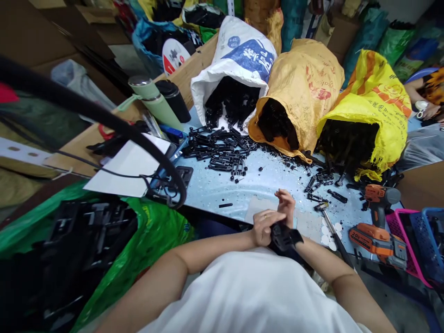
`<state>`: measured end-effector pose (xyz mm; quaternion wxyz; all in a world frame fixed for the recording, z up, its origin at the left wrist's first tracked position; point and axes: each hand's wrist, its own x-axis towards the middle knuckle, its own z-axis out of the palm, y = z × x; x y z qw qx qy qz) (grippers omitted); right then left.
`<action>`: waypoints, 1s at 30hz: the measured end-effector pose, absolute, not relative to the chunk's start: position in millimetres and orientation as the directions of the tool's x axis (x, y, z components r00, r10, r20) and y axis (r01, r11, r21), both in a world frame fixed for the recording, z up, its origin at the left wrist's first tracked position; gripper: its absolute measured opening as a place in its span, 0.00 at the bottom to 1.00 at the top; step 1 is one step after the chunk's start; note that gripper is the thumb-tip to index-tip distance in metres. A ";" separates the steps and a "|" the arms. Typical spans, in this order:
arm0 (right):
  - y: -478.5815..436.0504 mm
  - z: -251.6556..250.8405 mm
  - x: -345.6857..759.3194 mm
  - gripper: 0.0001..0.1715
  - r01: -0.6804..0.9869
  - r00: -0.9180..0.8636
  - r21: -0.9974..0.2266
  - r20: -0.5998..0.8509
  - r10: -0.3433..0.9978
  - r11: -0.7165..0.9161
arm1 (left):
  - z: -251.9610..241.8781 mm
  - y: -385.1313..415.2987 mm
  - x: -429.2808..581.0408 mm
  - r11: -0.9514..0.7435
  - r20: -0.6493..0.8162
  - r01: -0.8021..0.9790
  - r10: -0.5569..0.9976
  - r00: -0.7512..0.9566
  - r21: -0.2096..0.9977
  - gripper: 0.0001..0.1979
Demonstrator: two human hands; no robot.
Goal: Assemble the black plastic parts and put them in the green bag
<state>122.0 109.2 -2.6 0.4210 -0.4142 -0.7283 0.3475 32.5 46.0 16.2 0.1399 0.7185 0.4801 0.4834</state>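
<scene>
Close to the white shirt, at the table's front edge, my left hand (266,225) lies against a black device (281,236) strapped on my right wrist. A ring shows on one of its fingers, and the fingertips touch the device and wrist. My right hand (286,206) is raised beyond it, fingers loosely curled and apart, with nothing seen in it. Piles of small black parts (225,155) spread over the light blue table (208,192). One black bar (225,205) lies alone left of my hands.
White (243,51), orange (305,78) and yellow (378,106) sacks of black parts stand behind. Right are a hammer (333,226), an orange drill (376,231) and baskets (409,249). A green bag (159,226) is left; a person's hand (430,110) shows far right.
</scene>
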 end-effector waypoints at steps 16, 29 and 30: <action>367.9 44.3 77.2 0.21 0.904 -0.143 -0.390 0.115 0.983 0.177 | 9.6 209.1 -31.6 0.107 0.185 0.936 0.967 -0.177 0.336 0.20; 254.0 21.6 115.7 0.22 0.189 -0.561 -0.964 -0.262 0.786 -0.187 | -3.9 169.2 -102.5 0.608 -0.143 0.736 0.790 -0.596 0.298 0.14; 242.9 20.8 116.5 0.22 0.180 -0.575 -0.963 -0.267 0.773 -0.200 | -3.3 173.9 -102.5 0.620 -0.157 0.725 0.781 -0.604 0.299 0.14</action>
